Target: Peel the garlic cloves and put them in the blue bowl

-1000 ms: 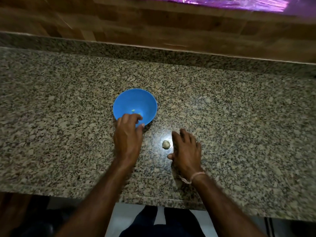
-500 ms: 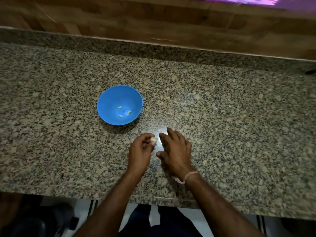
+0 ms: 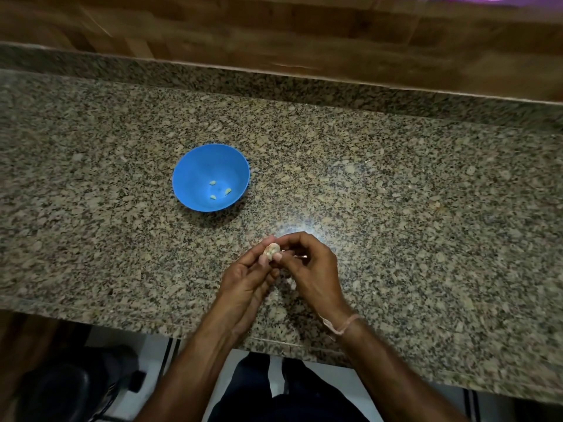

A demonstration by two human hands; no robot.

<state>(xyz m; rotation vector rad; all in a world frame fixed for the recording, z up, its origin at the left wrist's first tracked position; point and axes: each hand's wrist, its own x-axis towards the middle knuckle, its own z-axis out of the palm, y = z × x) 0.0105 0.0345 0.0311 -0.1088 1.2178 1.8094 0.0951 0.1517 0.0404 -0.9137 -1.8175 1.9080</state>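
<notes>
Granite, speckled grey and tan with a glossy polish, forms the table [image 3: 76, 193]. Left of centre on it stands the round blue bowl [image 3: 195, 166], smooth plastic, with three small pale peeled cloves [image 3: 213, 183] lying apart from one another on its bottom. Nearer the front edge the left hand [image 3: 243, 278] pinches a lumpy, off-white garlic clove [image 3: 271, 250] at its fingertips, raised above the table. The right hand [image 3: 313, 269] meets it from the other side, fingers curled, thumb pressed on the same clove. A thin pinkish thread bracelet [image 3: 344, 325] circles the right wrist.
</notes>
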